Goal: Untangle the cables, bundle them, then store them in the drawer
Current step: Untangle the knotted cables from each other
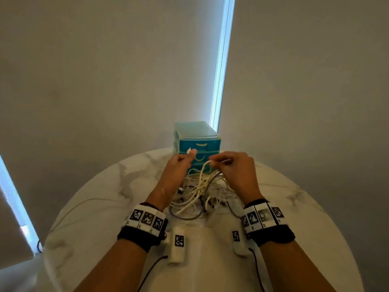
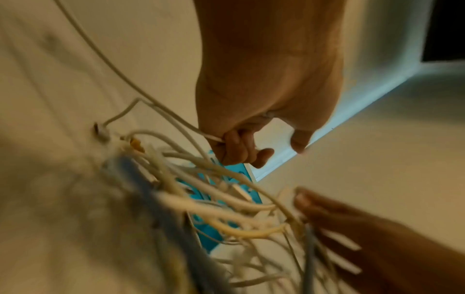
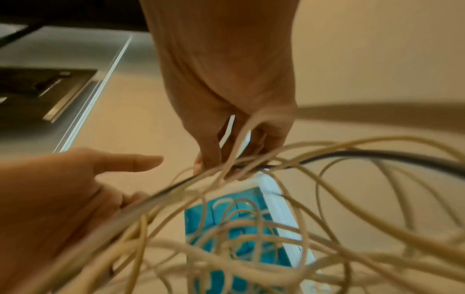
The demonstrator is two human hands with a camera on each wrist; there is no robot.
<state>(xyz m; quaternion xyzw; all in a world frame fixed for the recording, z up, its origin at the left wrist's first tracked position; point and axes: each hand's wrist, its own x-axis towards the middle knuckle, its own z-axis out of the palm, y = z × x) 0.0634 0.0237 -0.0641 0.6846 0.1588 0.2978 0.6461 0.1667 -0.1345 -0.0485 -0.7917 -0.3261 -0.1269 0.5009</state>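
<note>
A tangle of white cables (image 1: pixel 197 194) with a dark one among them lies on the round marble table (image 1: pixel 88 209), just before a teal drawer unit (image 1: pixel 197 142). My left hand (image 1: pixel 181 163) is raised over the pile and grips a thin white cable (image 2: pixel 141 93) in its curled fingers, the plug end sticking up by the thumb. My right hand (image 1: pixel 231 165) pinches a lifted loop of white cables (image 3: pixel 236 143) together with the dark cable (image 3: pixel 377 157). Strands hang from both hands down into the heap. The unit's drawers look closed.
A wall stands right behind the drawer unit, with a bright window strip (image 1: pixel 221 66). One thin white lead (image 1: pixel 69 209) runs left across the table to its edge. Tagged bands sit on both wrists.
</note>
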